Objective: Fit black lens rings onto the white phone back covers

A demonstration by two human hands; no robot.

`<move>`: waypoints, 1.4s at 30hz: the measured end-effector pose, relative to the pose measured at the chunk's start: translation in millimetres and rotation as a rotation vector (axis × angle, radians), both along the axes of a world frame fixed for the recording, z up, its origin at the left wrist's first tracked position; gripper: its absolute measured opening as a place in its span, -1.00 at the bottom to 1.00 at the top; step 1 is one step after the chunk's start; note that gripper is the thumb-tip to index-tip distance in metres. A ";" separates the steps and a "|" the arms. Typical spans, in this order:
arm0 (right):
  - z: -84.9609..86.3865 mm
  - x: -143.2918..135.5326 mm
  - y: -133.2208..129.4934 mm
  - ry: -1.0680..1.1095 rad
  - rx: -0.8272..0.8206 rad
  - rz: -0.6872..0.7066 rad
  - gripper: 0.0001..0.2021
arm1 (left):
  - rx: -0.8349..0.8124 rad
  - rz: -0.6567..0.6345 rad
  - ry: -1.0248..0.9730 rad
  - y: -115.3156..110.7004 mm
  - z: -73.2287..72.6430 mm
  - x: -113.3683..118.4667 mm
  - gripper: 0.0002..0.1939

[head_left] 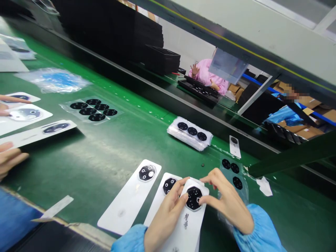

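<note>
A white phone back cover with dark characters printed on it is in my left hand, whose thumb lies by the black camera piece. My right hand is at the cover's upper right corner. Its thumb touches the edge of the camera piece and its index finger reaches the top edge. Under and left of my left hand lies a second white cover. Further left another white cover lies flat on the green table, its camera piece facing up.
A clear sheet with black discs lies right of my right hand. A wrapped stack of disc sheets and another sheet are further back. A co-worker's hand is at the left near more covers. A green post rises at right.
</note>
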State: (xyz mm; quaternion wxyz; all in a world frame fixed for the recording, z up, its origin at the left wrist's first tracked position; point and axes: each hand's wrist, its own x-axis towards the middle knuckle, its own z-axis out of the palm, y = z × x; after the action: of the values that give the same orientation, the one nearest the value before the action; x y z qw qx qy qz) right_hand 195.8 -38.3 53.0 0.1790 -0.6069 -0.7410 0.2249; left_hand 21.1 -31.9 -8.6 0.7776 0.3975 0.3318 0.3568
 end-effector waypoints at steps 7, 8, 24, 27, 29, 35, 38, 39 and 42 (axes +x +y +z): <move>-26.0 0.6 -24.6 0.684 -0.299 -0.327 -0.69 | -0.026 0.037 0.001 1.6 1.3 0.8 -0.47; -28.5 -3.2 -26.8 0.761 -0.350 -0.325 -0.68 | -0.033 0.024 0.007 1.5 1.3 1.4 -0.46; -37.0 -23.7 -30.5 0.965 -0.325 -0.515 -0.53 | 0.016 -0.094 0.020 -3.4 -9.6 7.0 -0.25; -36.7 -24.8 -30.7 0.958 -0.312 -0.520 -0.52 | 0.010 -0.083 0.002 -2.7 -9.5 8.3 -0.23; -37.5 -24.1 -31.5 0.950 -0.301 -0.510 -0.54 | -0.023 -0.079 -0.006 -2.6 -6.6 8.4 -0.22; -38.7 -21.5 -32.5 0.883 -0.249 -0.505 -0.60 | -0.174 -0.073 0.039 -5.4 10.2 3.2 -0.28; -38.9 -22.2 -30.4 0.877 -0.248 -0.538 -0.58 | -0.178 -0.086 0.014 -6.2 14.3 0.5 -0.35; -39.0 -22.5 -29.3 0.879 -0.252 -0.555 -0.56 | -0.178 -0.094 -0.012 -6.3 14.2 0.5 -0.38; -39.5 -23.1 -25.3 0.881 -0.279 -0.612 -0.52 | -0.172 -0.100 -0.096 -5.2 8.4 4.4 -0.48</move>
State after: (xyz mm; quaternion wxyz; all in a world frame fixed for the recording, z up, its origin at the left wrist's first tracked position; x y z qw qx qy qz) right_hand 172.7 -63.6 13.4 0.4469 -0.6611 -0.3489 0.4914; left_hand 25.6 -37.1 -0.2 0.8406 0.3277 0.3032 0.3067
